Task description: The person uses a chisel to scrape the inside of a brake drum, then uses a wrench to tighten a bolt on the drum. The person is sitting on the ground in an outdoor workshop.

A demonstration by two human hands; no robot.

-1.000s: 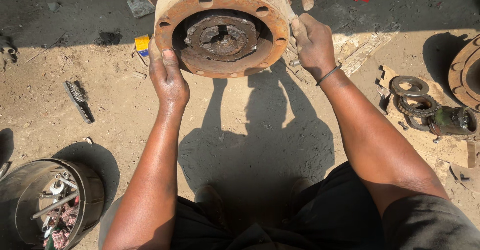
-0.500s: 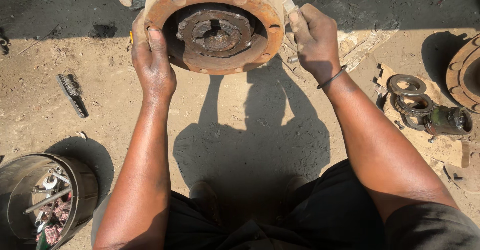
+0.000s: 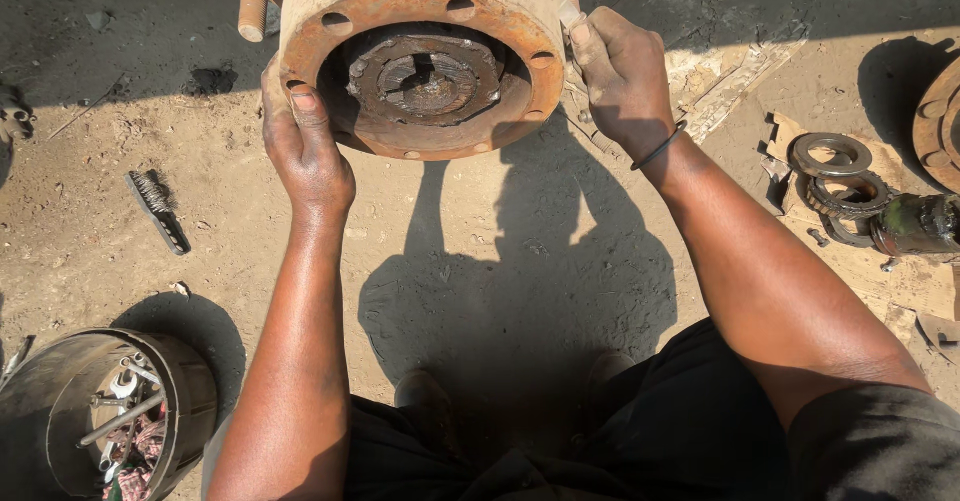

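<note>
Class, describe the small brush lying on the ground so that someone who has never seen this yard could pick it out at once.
Start at the big rusty wheel hub that the left hand and right hand grip at the top. Look left of the left hand, onto the sandy ground: there lies the wire brush, slanted. It is the only slim dark bar with bristles, lying alone above the round bucket of tools.

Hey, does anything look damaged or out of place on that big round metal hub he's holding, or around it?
The hub is heavily rusted, its rim orange and pitted, gripped by the left hand and right hand. Loose rings and a wire brush lie scattered on the dirt ground. Nothing looks broken.
</note>
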